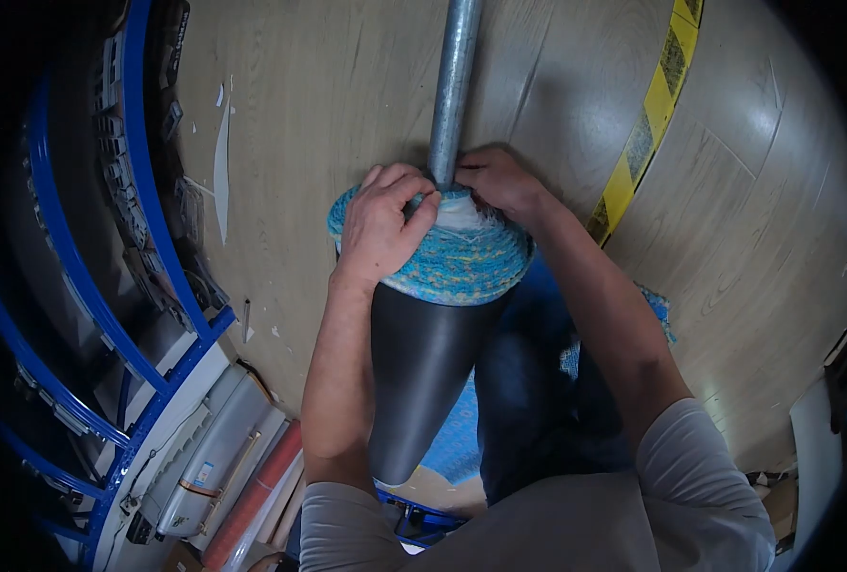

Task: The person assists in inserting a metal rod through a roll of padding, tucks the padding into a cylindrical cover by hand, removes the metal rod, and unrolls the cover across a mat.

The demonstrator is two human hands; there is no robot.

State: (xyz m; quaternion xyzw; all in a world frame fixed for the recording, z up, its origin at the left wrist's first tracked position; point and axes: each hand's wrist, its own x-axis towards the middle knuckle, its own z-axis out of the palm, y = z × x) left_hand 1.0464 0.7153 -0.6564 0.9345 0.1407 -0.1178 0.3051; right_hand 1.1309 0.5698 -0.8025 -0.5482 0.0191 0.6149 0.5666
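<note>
A black roll (428, 367) stands in front of my body, its upper end wrapped in blue, multicoloured knitted-looking fabric (461, 262). A grey metal pipe (456, 86) comes out of the middle of that end. My left hand (388, 217) lies on the fabric left of the pipe, its fingers bent and pressed together at the pipe's base; what they pinch is too small to make out. On the pipe's right side, my right hand (501, 181) has its fingers curled against the fabric's edge, the fingertips partly hidden. White material (461, 212) shows between the hands.
Blue metal shelving (147, 181) holding small items runs along the left. Below it lie a plastic-covered box (215, 458) and a red roll (256, 496). Yellow-and-black tape (647, 124) crosses the wooden floor (309, 76) at right. Blue fabric (657, 310) lies right of my right forearm.
</note>
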